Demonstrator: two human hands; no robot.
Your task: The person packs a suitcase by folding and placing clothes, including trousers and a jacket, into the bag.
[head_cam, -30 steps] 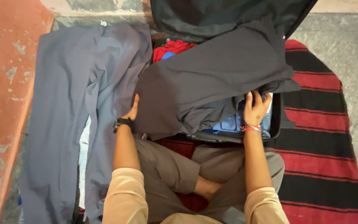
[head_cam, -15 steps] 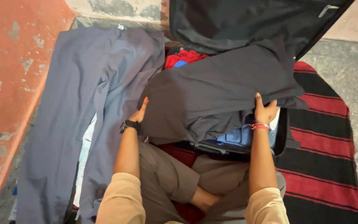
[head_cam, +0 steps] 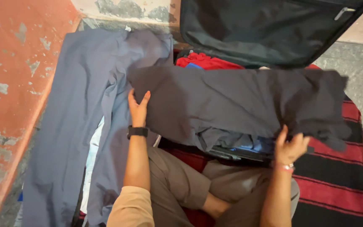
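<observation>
Dark grey cloth [head_cam: 240,105], a garment of some kind, lies spread across the open suitcase [head_cam: 269,31], covering most of what is packed inside. The person sits cross-legged on the floor right in front of it, knees under the near edge of the case. The left hand [head_cam: 138,108], a black watch [head_cam: 137,131] on its wrist, lies flat with fingers spread on the left end of the dark cloth, just where it meets the blue-grey trousers [head_cam: 76,117] laid out long on the floor beside the case. The right hand [head_cam: 290,147], with a thread band at the wrist, has its fingers curled and pinching the near right edge of the same cloth, lifting it a little off the case. Beneath that raised edge some light blue clothing [head_cam: 255,145] shows. At the far side of the case a red garment [head_cam: 206,62] peeks out, and the suitcase lid stands open behind it, dark lining facing the person. Under the case lies a red and black striped blanket [head_cam: 341,168]. To the left runs a worn red painted surface [head_cam: 9,84].
</observation>
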